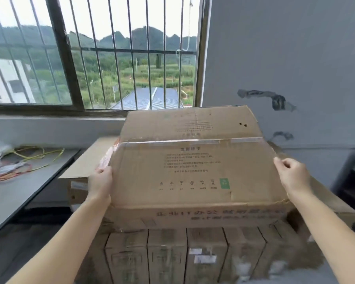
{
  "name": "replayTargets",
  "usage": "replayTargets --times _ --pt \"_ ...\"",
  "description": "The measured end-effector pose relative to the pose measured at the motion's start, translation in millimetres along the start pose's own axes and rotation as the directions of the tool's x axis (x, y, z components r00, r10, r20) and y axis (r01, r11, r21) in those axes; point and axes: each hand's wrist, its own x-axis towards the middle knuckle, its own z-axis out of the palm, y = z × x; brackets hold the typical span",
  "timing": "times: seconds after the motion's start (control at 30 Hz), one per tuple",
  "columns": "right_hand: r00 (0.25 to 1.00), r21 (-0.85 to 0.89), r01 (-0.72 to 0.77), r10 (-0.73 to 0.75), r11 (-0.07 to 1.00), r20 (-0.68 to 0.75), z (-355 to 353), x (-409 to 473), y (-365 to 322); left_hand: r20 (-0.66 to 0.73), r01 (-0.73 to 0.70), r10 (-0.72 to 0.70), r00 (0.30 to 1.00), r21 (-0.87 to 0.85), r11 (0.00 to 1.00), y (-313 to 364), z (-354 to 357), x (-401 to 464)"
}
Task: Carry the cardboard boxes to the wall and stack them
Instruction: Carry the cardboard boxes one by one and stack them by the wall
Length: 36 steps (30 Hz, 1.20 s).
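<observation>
Left hand [101,182] and right hand [293,174] each clasp a side edge of the big box [193,167], which sits atop the stack of boxes [172,255] near the wall [285,48]. Best to square its edges before letting go.

Bright daylight enters through the barred window [94,52]; edges bow outward, the lower corners blur.
</observation>
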Motion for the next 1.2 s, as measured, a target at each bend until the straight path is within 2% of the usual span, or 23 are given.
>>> replayTargets --times 0.2,0.6,0.8,0.87,0.97,1.13,1.2 --pt "0.998 0.022 0.051 -0.052 0.998 0.020 55 110 -24 -0.034 0.020 -0.020 0.999 -0.010 1.000 22 80 83" --pt "0.999 -0.039 0.027 -0.028 0.999 -0.032 202 269 -11 -0.014 0.008 -0.007 1.000 0.008 1.000 15 225 254" --pt "0.995 -0.095 -0.094 0.096 0.991 0.011 265 311 16 0.011 0.003 -0.005 1.000 0.178 0.984 -10 264 303" --pt "0.992 -0.120 -0.113 0.118 0.986 0.037 282 325 24 0.033 -0.004 -0.002 0.999 0.176 0.984 -18 273 315" --pt "0.982 -0.176 -0.148 0.166 0.973 0.095 302 342 36 0.035 0.056 -0.066 0.997 0.221 0.974 -25 285 330" --pt "0.957 -0.256 -0.188 0.235 0.948 0.168 316 362 55 0.107 0.015 -0.075 0.991 0.475 0.880 -21 297 336" --pt "0.954 -0.248 -0.182 0.231 0.952 0.189 317 369 54 0.102 -0.011 -0.049 0.994 0.519 0.855 -16 296 332"
